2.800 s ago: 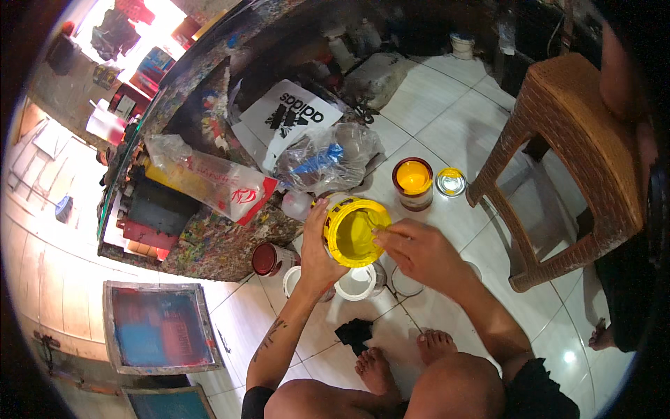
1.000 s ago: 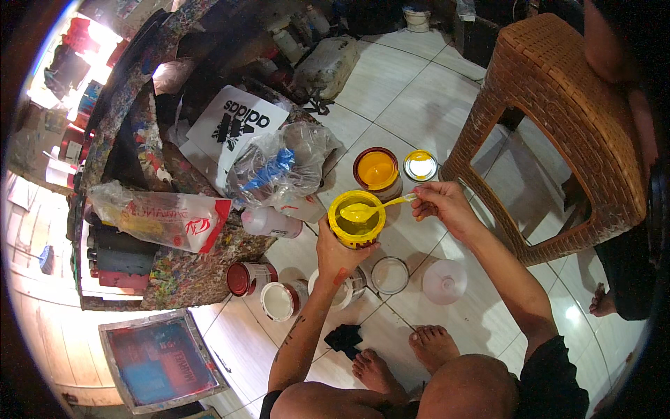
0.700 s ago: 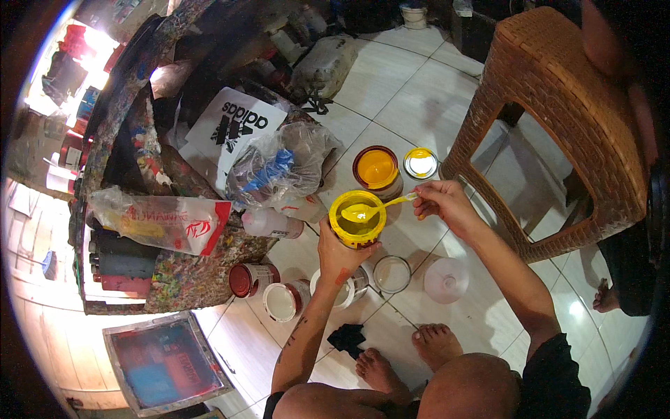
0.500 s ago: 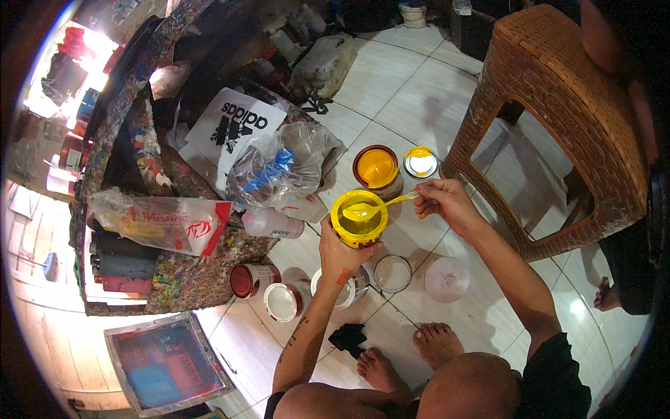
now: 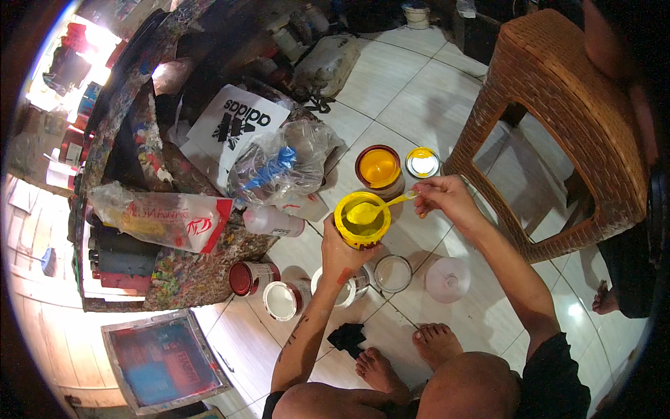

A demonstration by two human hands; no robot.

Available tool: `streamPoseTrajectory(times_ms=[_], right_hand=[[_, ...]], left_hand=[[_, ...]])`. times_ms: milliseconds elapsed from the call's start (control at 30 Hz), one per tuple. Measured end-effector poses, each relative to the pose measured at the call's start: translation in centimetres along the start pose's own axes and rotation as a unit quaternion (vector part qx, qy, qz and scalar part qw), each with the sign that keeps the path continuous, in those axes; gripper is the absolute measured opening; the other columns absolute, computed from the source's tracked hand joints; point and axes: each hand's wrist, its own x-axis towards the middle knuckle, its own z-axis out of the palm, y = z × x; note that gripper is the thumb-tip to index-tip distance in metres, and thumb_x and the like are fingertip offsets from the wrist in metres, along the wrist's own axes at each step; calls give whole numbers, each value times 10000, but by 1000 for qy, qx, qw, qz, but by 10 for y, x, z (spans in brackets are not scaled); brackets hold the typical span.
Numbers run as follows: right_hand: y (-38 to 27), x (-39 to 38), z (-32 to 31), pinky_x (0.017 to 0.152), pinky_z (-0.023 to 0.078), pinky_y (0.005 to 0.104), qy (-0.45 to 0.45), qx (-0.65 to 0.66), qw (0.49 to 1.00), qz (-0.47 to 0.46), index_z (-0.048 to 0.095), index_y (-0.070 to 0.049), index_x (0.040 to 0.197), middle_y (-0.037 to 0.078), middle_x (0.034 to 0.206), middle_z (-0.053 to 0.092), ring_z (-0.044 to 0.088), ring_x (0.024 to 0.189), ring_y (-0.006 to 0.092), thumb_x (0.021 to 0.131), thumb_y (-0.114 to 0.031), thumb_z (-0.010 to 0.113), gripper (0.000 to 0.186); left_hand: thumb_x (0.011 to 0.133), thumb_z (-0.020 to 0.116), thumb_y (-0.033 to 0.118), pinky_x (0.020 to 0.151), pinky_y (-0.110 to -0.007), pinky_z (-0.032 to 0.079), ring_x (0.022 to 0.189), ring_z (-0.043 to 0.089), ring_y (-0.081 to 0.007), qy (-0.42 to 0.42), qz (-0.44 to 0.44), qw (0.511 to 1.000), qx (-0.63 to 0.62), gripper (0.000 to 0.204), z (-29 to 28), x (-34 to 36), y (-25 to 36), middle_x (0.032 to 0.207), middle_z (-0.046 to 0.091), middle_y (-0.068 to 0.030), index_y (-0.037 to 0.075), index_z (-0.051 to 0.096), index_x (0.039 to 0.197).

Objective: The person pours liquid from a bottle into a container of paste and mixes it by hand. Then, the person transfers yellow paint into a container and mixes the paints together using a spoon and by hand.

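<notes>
My left hand (image 5: 343,253) grips a tub of yellow paint (image 5: 361,234), tilted slightly toward me. Between the thumb and fingers of my right hand (image 5: 443,199) is the handle of a yellow paint-coated plastic spoon (image 5: 365,211), its bowl over the tub's opening. Just beyond stands an open can of orange-yellow paint (image 5: 379,167), with a paint-smeared lid (image 5: 423,162) beside it. Below the tub are a red-lidded can (image 5: 243,278), white-topped cans (image 5: 282,300), a clear round lid (image 5: 392,273) and a translucent round container (image 5: 447,280).
A paint-spattered bench (image 5: 195,279) holds paper, plastic bags (image 5: 283,167) and a bottle (image 5: 272,223). A wicker-patterned chair (image 5: 614,119) is at right, near another person's foot (image 5: 605,299). A screen frame (image 5: 165,362) lies lower left, a black cloth (image 5: 346,338) near my feet.
Since the earliest frame, my right hand has drawn right and upward with the spoon, which now shows over the tub. In the last second, hands and tub have barely moved.
</notes>
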Motion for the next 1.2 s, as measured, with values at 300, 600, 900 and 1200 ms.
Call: streamPoseTrajectory(times_ms=[300,600,900,1200], right_hand=[[-34,15,48,746,537,384,-251,-511,762,-309,677,-30,1068,121,938,648,653,872,298,880,-54,637,194],[-80,-21,92,830,547,431,-305,-580,666,-357,640,-31,1049,130,1025,609,635,1001,317,819,-33,609,231],[-91,-40,126,815,562,356,-325,-613,577,-431,635,-13,1074,88,1032,595,621,1018,252,816,-84,612,269],[-92,-47,151,725,564,329,-311,-636,499,-501,646,-9,1059,50,972,587,616,943,213,790,-99,643,284]], left_hand=[[515,992,253,1015,-394,472,1203,581,-300,29,46,998,-8,1058,-7,-8,0,1285,568,-152,20,391,1353],[524,1002,227,1122,-401,378,1314,489,-291,111,177,975,-80,1202,-37,-14,-30,1420,463,-179,38,253,1445],[517,997,207,1152,-448,344,1381,416,-382,191,297,931,-93,1173,-72,-25,-32,1502,376,-226,63,293,1445],[514,1001,230,1146,-456,354,1379,421,-394,236,271,932,-52,1163,-90,-44,-37,1469,409,-240,56,306,1429]])
